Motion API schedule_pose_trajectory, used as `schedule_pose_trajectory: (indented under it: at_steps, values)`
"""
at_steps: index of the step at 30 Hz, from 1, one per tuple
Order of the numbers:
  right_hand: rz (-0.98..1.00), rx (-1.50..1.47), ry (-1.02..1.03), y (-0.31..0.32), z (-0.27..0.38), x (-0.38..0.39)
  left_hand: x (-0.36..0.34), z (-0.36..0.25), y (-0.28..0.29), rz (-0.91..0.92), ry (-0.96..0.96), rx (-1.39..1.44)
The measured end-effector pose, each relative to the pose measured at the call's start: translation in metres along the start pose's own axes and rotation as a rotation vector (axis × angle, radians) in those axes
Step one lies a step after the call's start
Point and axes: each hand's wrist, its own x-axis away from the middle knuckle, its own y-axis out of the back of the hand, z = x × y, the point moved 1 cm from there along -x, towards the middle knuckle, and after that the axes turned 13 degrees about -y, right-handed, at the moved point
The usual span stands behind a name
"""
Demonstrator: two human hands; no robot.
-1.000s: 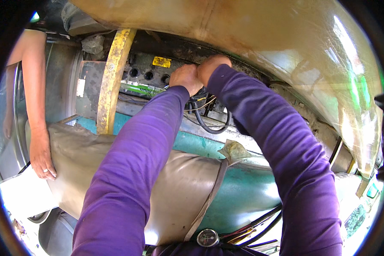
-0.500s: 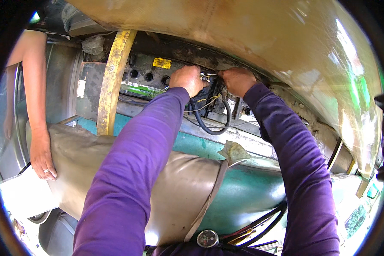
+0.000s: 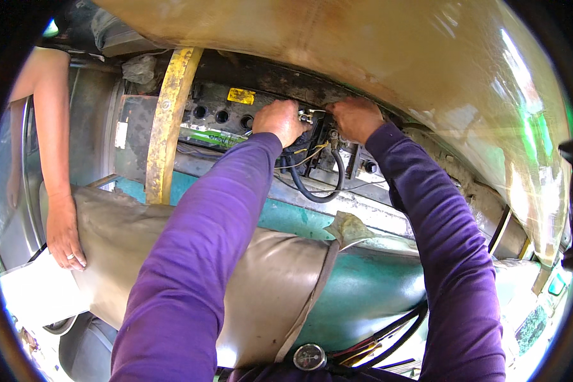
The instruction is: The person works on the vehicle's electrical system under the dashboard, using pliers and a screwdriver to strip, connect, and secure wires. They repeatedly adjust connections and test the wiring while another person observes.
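Worn vehicle interior: tan panel [image 3: 363,51] arching above the battery [image 3: 209,100], tan cover [image 3: 274,270] and teal surface [image 3: 356,290] below it. Battery black, its top bearing a yellow label [image 3: 240,96] and round holes [image 3: 222,116]. Left hand [image 3: 279,121] at the battery's right end, fingers bent inward at a small metal clamp [image 3: 305,117]; little gap visible, but cannot tell whether they grip it. Right hand [image 3: 356,120] right of the battery, fingers curled, tips drawn together near the clamp; cannot tell what, if anything, they hold. Black cable [image 3: 318,196] loops below and right of the battery. Yellow bar [image 3: 169,121] stands left of the battery's holes. Farther left of the battery, another person's hand [image 3: 65,235] lies on the tan cover. Round gauge [image 3: 310,356] well below the battery.
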Motion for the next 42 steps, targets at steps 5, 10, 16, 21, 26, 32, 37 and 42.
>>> schedule_pose_trajectory:
  at_steps: [5,10,16,21,26,32,37,42]
  values:
    - [-0.041,-0.086,-0.001,-0.025,-0.01,0.0,0.0,0.001,0.0,-0.009,-0.017,-0.012]
    - [-0.04,-0.004,0.004,0.003,0.021,-0.013,-0.002,0.005,-0.005,-0.013,-0.024,-0.04]
    - [0.123,0.145,-0.105,0.047,0.081,-0.023,-0.003,0.01,-0.006,0.002,-0.05,-0.005]
    - [-0.06,0.026,-0.002,0.025,0.021,-0.002,-0.003,0.005,-0.006,-0.016,-0.028,-0.054]
    - [-0.021,-0.154,0.035,-0.031,-0.014,0.0,-0.002,0.003,-0.004,-0.019,-0.036,-0.024]
    - [0.026,-0.085,0.068,-0.007,-0.001,-0.014,-0.002,0.003,-0.003,0.007,-0.011,-0.029]
    - [0.289,0.043,-0.116,0.061,0.084,-0.022,-0.001,0.007,-0.001,-0.001,-0.016,0.069]
    - [-0.056,0.124,-0.069,0.034,0.049,-0.008,-0.002,0.004,-0.002,0.024,0.023,-0.033]
